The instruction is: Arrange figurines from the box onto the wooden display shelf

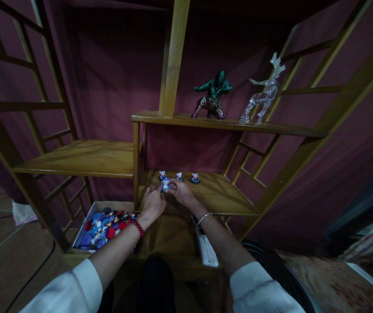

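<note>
Between my two hands, a small blue-and-white figurine point(166, 184) is pinched just above the front of the low wooden shelf point(219, 195). My left hand point(154, 201) has its fingers closed at the figurine's left side. From the right, my right hand point(182, 191) grips it with the fingertips. Behind it stand three small figurines on dark bases in a row: a left one point(162, 174), a middle one point(179, 176) partly behind my right hand, and a right one point(194, 178).
An open box point(108, 228) of many small figurines in blue, red and black sits at lower left. On the upper shelf point(186, 120) are a dark green crouching figure point(213, 96) and a clear deer figurine point(263, 92). A white device point(207, 248) lies below my right forearm.
</note>
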A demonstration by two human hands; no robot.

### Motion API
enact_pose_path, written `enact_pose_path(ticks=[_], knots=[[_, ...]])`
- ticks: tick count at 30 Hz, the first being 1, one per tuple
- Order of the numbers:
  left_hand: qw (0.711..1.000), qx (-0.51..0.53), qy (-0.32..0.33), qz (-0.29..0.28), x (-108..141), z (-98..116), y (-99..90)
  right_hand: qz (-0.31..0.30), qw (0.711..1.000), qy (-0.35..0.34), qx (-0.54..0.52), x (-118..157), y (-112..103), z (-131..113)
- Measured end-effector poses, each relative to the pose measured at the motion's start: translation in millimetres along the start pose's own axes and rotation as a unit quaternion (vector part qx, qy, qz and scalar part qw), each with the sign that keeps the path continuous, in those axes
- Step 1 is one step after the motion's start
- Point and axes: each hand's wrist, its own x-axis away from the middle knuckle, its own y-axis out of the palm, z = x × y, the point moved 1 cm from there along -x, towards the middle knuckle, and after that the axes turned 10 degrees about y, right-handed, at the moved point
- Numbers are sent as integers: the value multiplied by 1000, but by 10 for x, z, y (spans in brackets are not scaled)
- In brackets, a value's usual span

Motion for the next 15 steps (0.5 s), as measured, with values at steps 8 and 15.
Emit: enact_pose_path(ticks=[8,15], knots=[[1000,9,19,-7,-57,-55,-12,-13,1000,-21,16,-3,32,-21],[988,-125,80,-38,-69,-96,6,-17,999,-2,38,-50,55,4]])
